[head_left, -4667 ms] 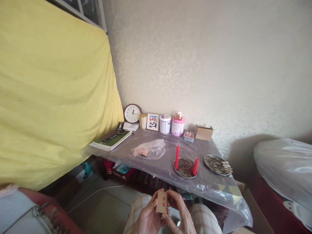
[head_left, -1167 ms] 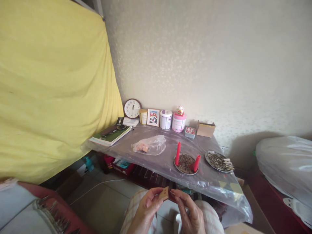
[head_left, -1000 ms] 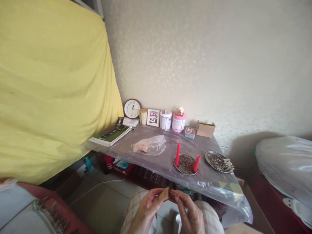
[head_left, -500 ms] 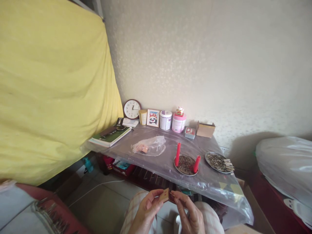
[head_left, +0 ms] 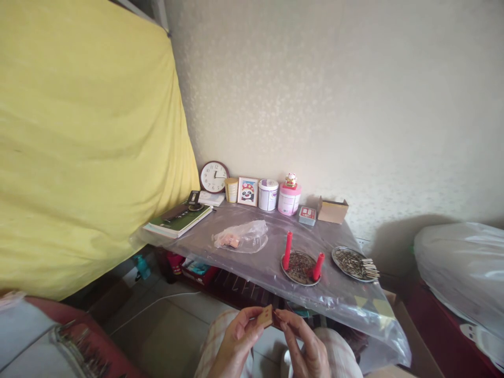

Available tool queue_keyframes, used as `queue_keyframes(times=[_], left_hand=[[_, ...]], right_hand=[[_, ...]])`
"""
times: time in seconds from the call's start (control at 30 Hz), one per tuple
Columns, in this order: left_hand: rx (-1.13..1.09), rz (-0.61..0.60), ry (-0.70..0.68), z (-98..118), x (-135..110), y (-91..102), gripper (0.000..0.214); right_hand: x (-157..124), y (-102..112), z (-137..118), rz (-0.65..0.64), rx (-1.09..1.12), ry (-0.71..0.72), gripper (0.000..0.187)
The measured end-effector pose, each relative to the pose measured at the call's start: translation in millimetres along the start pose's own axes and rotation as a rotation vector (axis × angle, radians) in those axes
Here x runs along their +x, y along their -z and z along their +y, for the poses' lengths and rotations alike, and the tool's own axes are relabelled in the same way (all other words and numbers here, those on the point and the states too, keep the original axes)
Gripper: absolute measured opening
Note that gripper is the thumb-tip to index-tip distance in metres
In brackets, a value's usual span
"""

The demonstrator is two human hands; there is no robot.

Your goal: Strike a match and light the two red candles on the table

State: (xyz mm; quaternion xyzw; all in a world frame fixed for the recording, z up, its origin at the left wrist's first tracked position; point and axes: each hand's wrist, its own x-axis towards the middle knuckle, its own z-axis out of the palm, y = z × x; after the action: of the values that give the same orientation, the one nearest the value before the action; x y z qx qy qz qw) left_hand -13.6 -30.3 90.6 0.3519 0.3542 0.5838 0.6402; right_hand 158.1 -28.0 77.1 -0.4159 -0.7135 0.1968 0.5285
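**Small tan box [head_left: 265, 316] now tilted**

Our left hand [head_left: 239, 340] pinches the box between thumb and fingers, low before the surface [head_left: 258, 266]. Our right hand [head_left: 306, 342] brings thumb and fingertip close together at the box's right end (we cannot tell whether they grip anything). Seconds ago its printed face met us squarely; now it slants, so we judge the work centres on that end. Beyond, two red candles [head_left: 288, 252] stand on a metal plate [head_left: 303, 284].
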Motion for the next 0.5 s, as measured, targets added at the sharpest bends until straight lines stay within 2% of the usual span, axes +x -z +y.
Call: queue_keyframes(times=[0.2, 0.5], left_hand=[[-0.015, 0.005, -0.009, -0.5, 0.7, 0.5, 0.042], [-0.039, -0.009, 0.025, -0.5, 0.2, 0.2, 0.043]], right_hand=[[-1.7, -0.2, 5.7, 0.003, -0.039, 0.104, 0.031], [0.7, 0.3, 1.8, 0.002, -0.037, 0.107, 0.032]])
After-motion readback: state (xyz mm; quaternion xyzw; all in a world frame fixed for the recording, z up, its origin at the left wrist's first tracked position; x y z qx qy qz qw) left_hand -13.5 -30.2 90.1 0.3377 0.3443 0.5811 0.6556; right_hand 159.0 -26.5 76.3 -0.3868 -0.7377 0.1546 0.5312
